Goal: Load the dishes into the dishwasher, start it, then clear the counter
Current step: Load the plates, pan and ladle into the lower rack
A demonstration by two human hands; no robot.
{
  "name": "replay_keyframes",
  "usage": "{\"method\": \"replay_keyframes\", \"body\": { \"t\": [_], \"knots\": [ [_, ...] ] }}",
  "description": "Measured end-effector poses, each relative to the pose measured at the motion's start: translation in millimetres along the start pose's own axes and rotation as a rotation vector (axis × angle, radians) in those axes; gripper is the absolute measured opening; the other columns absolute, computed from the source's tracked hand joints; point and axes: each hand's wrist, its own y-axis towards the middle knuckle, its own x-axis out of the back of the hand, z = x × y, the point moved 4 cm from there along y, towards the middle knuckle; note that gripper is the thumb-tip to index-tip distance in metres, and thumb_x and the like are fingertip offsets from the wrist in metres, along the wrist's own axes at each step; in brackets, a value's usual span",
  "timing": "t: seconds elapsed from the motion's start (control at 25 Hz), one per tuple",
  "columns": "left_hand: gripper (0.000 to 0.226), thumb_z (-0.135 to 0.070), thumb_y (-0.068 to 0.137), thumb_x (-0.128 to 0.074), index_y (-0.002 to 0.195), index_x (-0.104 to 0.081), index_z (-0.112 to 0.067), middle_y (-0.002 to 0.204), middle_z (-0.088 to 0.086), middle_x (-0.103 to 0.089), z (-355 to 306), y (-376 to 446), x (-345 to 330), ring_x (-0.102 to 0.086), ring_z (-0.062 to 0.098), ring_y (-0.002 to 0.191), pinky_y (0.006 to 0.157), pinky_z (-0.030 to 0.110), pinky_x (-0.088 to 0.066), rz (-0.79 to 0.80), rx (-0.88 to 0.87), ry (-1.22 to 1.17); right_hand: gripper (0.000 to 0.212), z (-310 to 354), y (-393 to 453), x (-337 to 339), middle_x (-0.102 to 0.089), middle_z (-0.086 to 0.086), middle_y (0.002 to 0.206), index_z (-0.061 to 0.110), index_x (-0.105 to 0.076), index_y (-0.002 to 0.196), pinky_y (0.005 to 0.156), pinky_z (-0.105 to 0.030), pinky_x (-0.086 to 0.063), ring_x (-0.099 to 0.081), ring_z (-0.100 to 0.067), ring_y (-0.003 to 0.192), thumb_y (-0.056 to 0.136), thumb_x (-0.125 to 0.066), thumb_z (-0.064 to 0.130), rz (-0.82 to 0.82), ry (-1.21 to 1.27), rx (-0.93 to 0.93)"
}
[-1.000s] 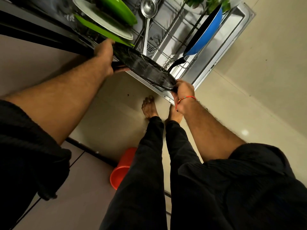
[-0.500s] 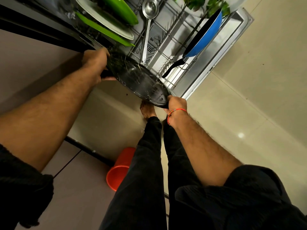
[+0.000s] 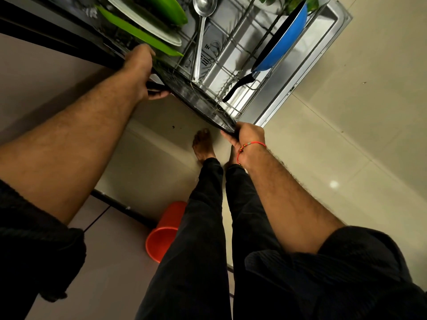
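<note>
Both hands gripping black pan [image 3: 198, 98], left hand [image 3: 138, 68], right hand [image 3: 248, 137], no readable writing

We count two hands, left [image 3: 138, 65] and right [image 3: 250, 137]; two green plates [image 3: 136, 33] [image 3: 168, 5] and one white plate [image 3: 143, 18] at eleven o'clock; one ladle [image 3: 204, 8] at twelve; one blue pan [image 3: 285, 40] at one; one black pan [image 3: 198, 101]; one orange bucket [image 3: 165, 232] at six.

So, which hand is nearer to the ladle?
Left. The left hand holds the black pan at its handle end, close beside the ladle in the rack. The right hand holds the pan's far rim, below the ladle's tip and farther off.
</note>
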Motion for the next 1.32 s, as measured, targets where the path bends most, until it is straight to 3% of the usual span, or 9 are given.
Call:
{"method": "replay_keyframes", "body": {
  "t": [0.48,0.6,0.76,0.84,0.92,1.04,1.16,1.24,1.32],
  "knots": [
    [0.031,-0.035,0.099,-0.045,0.126,-0.053,-0.022,0.119,0.006,-0.066,7,11,-7,-0.071,0.023,0.090,0.053,0.035,-0.058,0.028,-0.075,-0.066,0.024,25,17,-24,-0.067,-0.022,0.094,-0.012,-0.058,0.110,0.056,-0.038,-0.061,-0.070,-0.035,0.085,0.090,-0.047,-0.013,0.081,-0.034,0.028],
    [0.039,-0.048,0.100,-0.043,0.131,-0.052,-0.026,0.121,0.006,-0.066,21,14,-14,-0.073,0.025,0.091,0.058,0.040,-0.060,0.053,-0.078,-0.113,0.014,26,20,-26,-0.063,-0.019,0.094,-0.002,-0.056,0.099,0.062,-0.043,-0.062,-0.067,-0.035,0.089,0.090,-0.049,-0.010,0.080,-0.007,0.005],
    [0.054,-0.062,0.096,-0.046,0.141,-0.043,-0.033,0.133,0.002,-0.059,35,14,-14,-0.069,0.027,0.102,0.063,0.049,-0.061,0.079,-0.145,-0.235,0.029,19,22,-25,-0.062,-0.015,0.102,0.011,-0.054,0.114,0.075,-0.045,-0.061,-0.068,-0.029,0.093,0.089,-0.052,-0.004,0.091,0.026,0.021],
    [0.061,-0.058,0.097,-0.050,0.150,-0.033,-0.036,0.146,0.001,-0.048,41,12,-15,-0.060,0.025,0.118,0.073,0.051,-0.061,0.028,-0.258,-0.262,0.036,17,23,-23,-0.062,-0.011,0.101,0.010,-0.053,0.124,0.084,-0.048,-0.059,-0.066,-0.029,0.099,0.090,-0.052,-0.002,0.048,0.006,0.037],
    [0.072,-0.053,0.098,-0.051,0.158,-0.017,-0.034,0.160,0.001,-0.032,49,7,-17,-0.043,0.021,0.137,0.102,0.045,-0.050,-0.064,-0.391,-0.200,0.038,17,22,-24,-0.061,-0.009,0.101,0.008,-0.052,0.127,0.086,-0.047,-0.058,-0.066,-0.028,0.101,0.090,-0.053,0.000,0.016,-0.051,0.060],
    [0.081,-0.046,0.099,-0.050,0.161,0.001,-0.029,0.167,0.005,-0.018,59,1,-29,-0.032,0.020,0.147,0.118,0.040,-0.032,-0.077,-0.489,-0.143,0.020,15,20,-31,-0.064,-0.008,0.092,0.006,-0.059,0.108,0.086,-0.045,-0.058,-0.066,-0.022,0.088,0.089,-0.055,0.001,0.044,-0.080,0.079],
    [0.071,-0.031,0.104,-0.039,0.160,0.005,-0.028,0.163,0.013,-0.028,56,-3,-41,-0.058,-0.004,0.116,0.100,0.024,-0.049,-0.148,-0.508,-0.113,0.017,14,16,-37,-0.063,-0.002,0.093,0.021,-0.056,0.094,0.095,-0.043,-0.054,-0.062,-0.014,0.085,0.091,-0.056,0.004,0.053,-0.173,0.121],
    [0.066,-0.024,0.106,-0.035,0.160,0.003,-0.027,0.154,0.017,-0.040,46,-6,-48,-0.059,-0.011,0.068,0.064,0.008,-0.049,-0.181,-0.494,-0.114,0.037,14,16,-39,-0.058,-0.005,0.121,0.019,-0.054,0.124,0.103,-0.043,-0.049,-0.059,-0.016,0.105,0.089,-0.060,0.010,0.050,-0.268,0.162],
    [0.063,-0.023,0.107,-0.032,0.160,0.001,-0.028,0.147,0.018,-0.048,36,-4,-49,-0.050,0.000,0.062,0.067,0.018,-0.052,-0.202,-0.425,-0.104,0.058,16,14,-40,-0.048,-0.005,0.138,0.020,-0.043,0.142,0.107,-0.043,-0.045,-0.052,-0.019,0.120,0.088,-0.062,0.019,0.033,-0.349,0.196]
  ]
}}
